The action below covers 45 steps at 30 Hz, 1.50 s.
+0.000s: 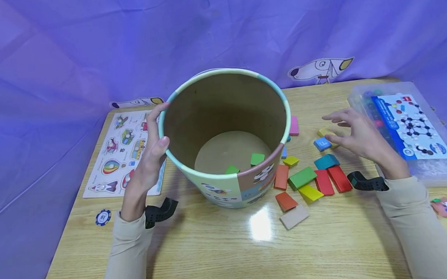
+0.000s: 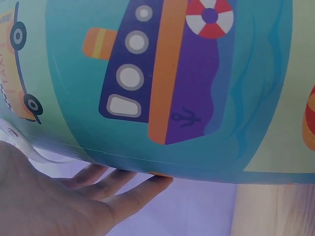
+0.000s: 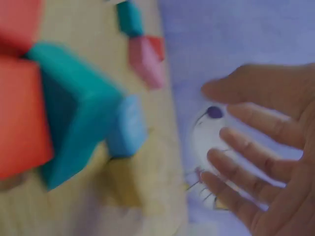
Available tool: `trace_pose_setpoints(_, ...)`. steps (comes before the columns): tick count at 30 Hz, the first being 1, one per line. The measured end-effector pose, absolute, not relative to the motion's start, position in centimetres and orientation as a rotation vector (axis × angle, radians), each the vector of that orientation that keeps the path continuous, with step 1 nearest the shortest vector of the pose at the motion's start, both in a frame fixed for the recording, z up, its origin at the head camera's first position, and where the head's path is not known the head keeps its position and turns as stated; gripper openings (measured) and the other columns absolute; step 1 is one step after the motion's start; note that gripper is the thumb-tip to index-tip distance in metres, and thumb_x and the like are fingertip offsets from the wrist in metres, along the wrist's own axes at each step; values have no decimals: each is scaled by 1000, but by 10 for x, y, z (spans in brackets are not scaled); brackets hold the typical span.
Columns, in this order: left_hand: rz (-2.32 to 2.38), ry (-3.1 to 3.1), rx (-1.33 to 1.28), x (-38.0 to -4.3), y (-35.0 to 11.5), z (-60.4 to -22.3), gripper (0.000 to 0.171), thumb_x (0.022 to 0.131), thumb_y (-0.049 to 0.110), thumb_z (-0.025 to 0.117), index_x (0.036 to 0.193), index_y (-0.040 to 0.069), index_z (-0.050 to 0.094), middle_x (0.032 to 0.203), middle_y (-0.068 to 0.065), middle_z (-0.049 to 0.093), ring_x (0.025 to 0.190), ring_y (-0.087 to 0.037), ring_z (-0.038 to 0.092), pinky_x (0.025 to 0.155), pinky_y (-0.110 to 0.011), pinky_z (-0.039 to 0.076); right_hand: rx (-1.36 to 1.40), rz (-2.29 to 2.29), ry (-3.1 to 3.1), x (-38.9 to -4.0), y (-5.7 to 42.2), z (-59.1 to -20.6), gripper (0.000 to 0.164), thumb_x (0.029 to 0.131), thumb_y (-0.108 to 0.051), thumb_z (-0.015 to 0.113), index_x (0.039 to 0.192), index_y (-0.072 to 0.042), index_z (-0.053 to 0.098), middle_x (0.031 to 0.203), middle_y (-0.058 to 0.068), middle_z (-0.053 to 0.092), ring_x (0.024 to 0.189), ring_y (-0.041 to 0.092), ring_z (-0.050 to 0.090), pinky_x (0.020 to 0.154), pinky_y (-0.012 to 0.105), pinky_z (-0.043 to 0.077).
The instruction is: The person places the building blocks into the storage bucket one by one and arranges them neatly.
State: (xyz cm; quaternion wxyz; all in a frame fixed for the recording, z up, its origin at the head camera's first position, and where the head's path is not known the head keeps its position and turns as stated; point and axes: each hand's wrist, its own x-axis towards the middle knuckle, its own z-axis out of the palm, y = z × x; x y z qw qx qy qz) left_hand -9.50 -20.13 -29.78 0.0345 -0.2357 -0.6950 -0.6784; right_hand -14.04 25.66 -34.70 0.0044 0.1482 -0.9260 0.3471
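A large round bucket (image 1: 219, 182) with a pale green rim and printed pictures stands mid-table, its mouth tilted towards me. Two green blocks (image 1: 257, 159) lie inside on its floor. My left hand (image 1: 145, 163) touches the left rim, thumb and fingertips against it; the left wrist view shows the fingers (image 2: 133, 196) extended along the edge beside a printed ship. Over to the right, my right hand (image 1: 362, 135) hovers with spread fingers, nothing between them. Under its fingertips are a blue block (image 1: 322, 144) and a yellow block (image 1: 326, 131). A teal block (image 1: 326, 161) lies nearer me.
Several red, green, yellow and orange blocks (image 1: 302, 178) lie scattered right of the bucket, with a beige block (image 1: 294, 217) in front. At right sits a clear plastic box (image 1: 414, 127). A picture puzzle board (image 1: 110, 161) and a blue poker chip (image 1: 103, 217) lie left.
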Motion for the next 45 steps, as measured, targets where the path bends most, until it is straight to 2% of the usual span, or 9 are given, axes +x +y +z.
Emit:
trace_pose_setpoints(4, -2075, -2146, -725, -95, -201, -298, 82, 85, 60, 58, 149, 26, 20, 152, -8, 26, 136, -34, 26, 104, -50, 28, 421, 1032, -2969, -140, 265, -364, 49, 79, 5, 72, 126, 8, 57, 121, 30, 52, 108, 50, 55, 90, 59, 46)
trace_pose_setpoints(10, -2070, -2145, -727, -95, -201, -297, 81, 85, 59, 57, 149, 26, 20, 152, -9, 26, 136, -35, 27, 104, -49, 28, 411, 1014, -3022, -145, 270, -381, 50, 77, 6, 73, 125, 10, 57, 114, 31, 55, 101, 44, 57, 80, 28, 51)
trace_pose_setpoints(16, -2068, -2151, -728, -95, -201, -298, 81, 86, 59, 57, 149, 26, 20, 152, -9, 25, 137, -35, 27, 104, -49, 29, 308, 993, -3073, -150, 268, -383, 49, 82, 2, 69, 129, 8, 55, 118, 32, 54, 102, 45, 55, 87, 56, 45)
trace_pose_setpoints(24, -2067, -2154, -719, -95, -201, -298, 81, 85, 60, 57, 149, 26, 20, 152, -8, 25, 137, -33, 27, 104, -50, 29, 282, 1000, -3097, -149, 268, -374, 50, 82, 4, 67, 129, 9, 54, 120, 35, 53, 103, 49, 56, 87, 59, 46)
trace_pose_setpoints(29, -2068, -2150, -714, -95, -201, -298, 83, 85, 61, 58, 149, 26, 20, 152, -7, 25, 137, -32, 27, 104, -48, 29, 231, 971, -3058, -145, 263, -345, 50, 82, 0, 69, 131, 2, 57, 124, 32, 54, 106, 49, 54, 86, 61, 45)
trace_pose_setpoints(31, -2062, -2151, -714, -95, -201, -298, 82, 85, 61, 57, 150, 26, 20, 152, -6, 25, 137, -31, 26, 104, -49, 28, 259, 972, -2994, -142, 258, -328, 51, 81, 1, 70, 131, -1, 58, 122, 27, 56, 107, 46, 55, 88, 44, 49)
trace_pose_setpoints(36, -2057, -2152, -714, -95, -201, -297, 83, 85, 61, 57, 150, 26, 20, 152, -6, 25, 138, -31, 26, 105, -51, 26, 431, 1123, -2711, -135, 240, -281, 52, 79, 5, 73, 128, -8, 64, 116, 0, 62, 99, 5, 58, 80, 5, 39)
trace_pose_setpoints(39, -2057, -2150, -717, -95, -201, -297, 83, 84, 61, 57, 150, 26, 20, 153, -7, 24, 138, -32, 25, 105, -52, 26, 606, 1355, -2491, -131, 220, -251, 54, 75, 14, 72, 125, -3, 65, 114, -6, 63, 96, 5, 59, 86, 10, 45)
trace_pose_setpoints(45, -2067, -2145, -720, -95, -201, -298, 84, 84, 62, 58, 149, 26, 20, 151, -8, 26, 136, -35, 28, 102, -52, 30, 1022, 1622, -2188, -123, 168, -207, 52, 68, 26, 69, 118, 9, 65, 113, 18, 65, 100, 24, 62, 94, 23, 49)
